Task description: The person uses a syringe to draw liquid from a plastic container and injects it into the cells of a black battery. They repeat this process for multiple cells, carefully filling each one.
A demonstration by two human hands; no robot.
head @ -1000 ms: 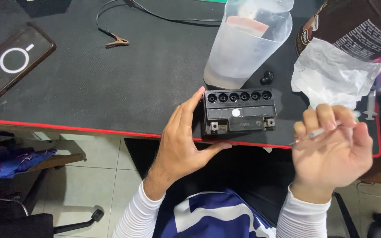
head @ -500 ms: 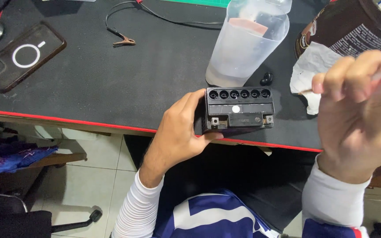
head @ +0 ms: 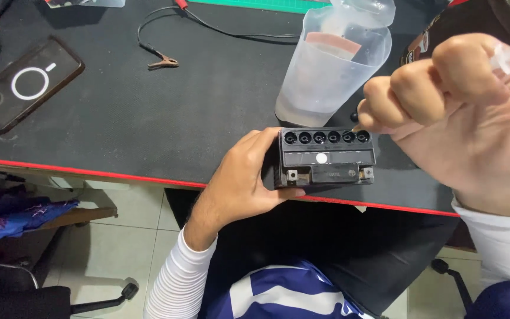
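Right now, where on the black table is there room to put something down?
Bare mat lies between the phone, the clip lead and the battery. It is crowded around the plastic jug, where the right hand hovers.

Black red-edged desk (head: pixel 119 118) above pale tiled floor (head: pixel 119 242)

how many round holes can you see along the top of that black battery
6, in one row along the back edge of the top of the black battery, running left to right. The right hand hovers at the rightmost hole, so any further one there would be hidden.
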